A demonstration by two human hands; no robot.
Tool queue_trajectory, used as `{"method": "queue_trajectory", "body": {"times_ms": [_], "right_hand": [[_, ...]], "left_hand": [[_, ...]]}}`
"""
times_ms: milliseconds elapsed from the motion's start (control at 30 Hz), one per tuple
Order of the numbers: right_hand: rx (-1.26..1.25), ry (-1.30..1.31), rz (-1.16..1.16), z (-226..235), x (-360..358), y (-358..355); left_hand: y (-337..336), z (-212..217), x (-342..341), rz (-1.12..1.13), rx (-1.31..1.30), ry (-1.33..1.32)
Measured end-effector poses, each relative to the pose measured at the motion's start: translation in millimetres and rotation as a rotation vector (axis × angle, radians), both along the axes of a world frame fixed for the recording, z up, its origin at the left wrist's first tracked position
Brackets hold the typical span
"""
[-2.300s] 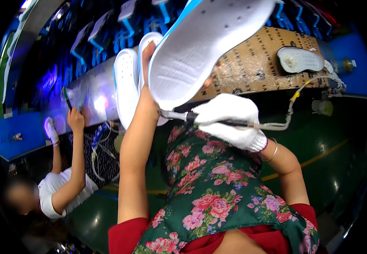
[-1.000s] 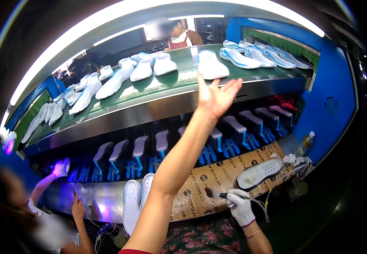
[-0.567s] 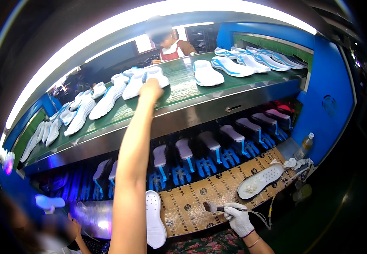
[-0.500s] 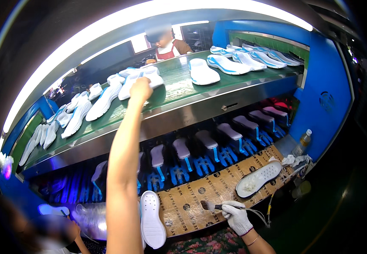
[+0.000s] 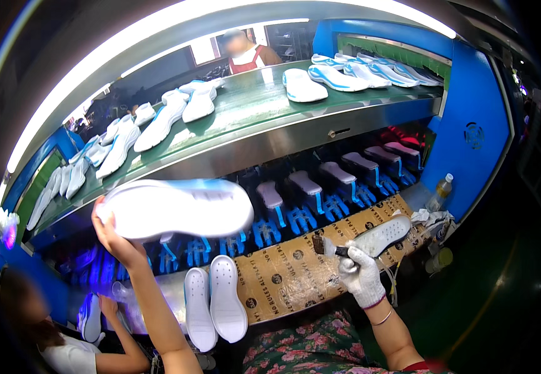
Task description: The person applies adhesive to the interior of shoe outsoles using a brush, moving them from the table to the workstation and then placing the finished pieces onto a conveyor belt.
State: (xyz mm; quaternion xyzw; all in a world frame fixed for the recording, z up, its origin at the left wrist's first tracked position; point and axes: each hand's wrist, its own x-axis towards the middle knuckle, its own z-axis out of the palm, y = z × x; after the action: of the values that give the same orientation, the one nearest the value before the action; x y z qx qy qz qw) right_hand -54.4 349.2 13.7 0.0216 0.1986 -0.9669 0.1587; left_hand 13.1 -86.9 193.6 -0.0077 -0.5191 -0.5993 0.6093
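Note:
My bare left hand (image 5: 115, 240) grips the heel end of a white shoe sole (image 5: 180, 210) with a blue edge. The sole is held up in the air, in front of the conveyor. In my right hand (image 5: 359, 277), in a white knitted glove, is a flat brush (image 5: 328, 247) with dark bristles pointing left. Beside that hand a white sole (image 5: 387, 234) with small holes lies on the bench; its left end is partly hidden by the brush and the hand. Two more white soles, a left one (image 5: 200, 308) and a right one (image 5: 228, 299), lie side by side at the bench's near edge.
A green conveyor belt (image 5: 245, 112) carries several white-and-blue soles. Below it runs a row of purple-topped lasts (image 5: 304, 182) on blue clamps. Brown printed paper (image 5: 283, 268) covers the bench. A bottle (image 5: 440, 192) stands right. A co-worker (image 5: 74, 349) is at left, another person behind the belt.
My left hand has come back from the belt toward me, bringing a sole with it. My right hand has risen slightly with the brush, moving closer to the sole on the bench.

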Motion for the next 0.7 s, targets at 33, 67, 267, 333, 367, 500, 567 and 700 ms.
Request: {"method": "queue_trajectory", "body": {"times_ms": [33, 67, 267, 333, 367, 500, 567, 700], "right_hand": [[-0.02, -0.005, 0.026, 11, 5, -4], [-0.005, 0.012, 0.047, 22, 11, -10], [0.19, 0.074, 0.276, 52, 62, -68], [0.268, 0.084, 0.336, 53, 70, -80], [0.264, 0.079, 0.368, 53, 73, -84], [0.447, 0.333, 0.397, 52, 78, -95], [0.486, 0.466, 0.388, 56, 78, -100], [0.81, 0.751, 0.232, 49, 72, -97]], "left_hand": [[3, -18, 8, -0.058, 0.004, -0.081], [10, -43, 10, -0.123, -0.059, -0.202], [91, -219, 36, -0.862, 0.305, -0.881], [126, -250, 45, -1.008, 0.529, -0.908], [139, -255, 57, -1.031, 0.732, -0.864], [175, -264, 127, -1.373, 0.868, -0.758], [181, -273, 148, -1.58, 0.984, -0.628], [180, -283, 123, -1.732, 0.899, -0.336]]}}
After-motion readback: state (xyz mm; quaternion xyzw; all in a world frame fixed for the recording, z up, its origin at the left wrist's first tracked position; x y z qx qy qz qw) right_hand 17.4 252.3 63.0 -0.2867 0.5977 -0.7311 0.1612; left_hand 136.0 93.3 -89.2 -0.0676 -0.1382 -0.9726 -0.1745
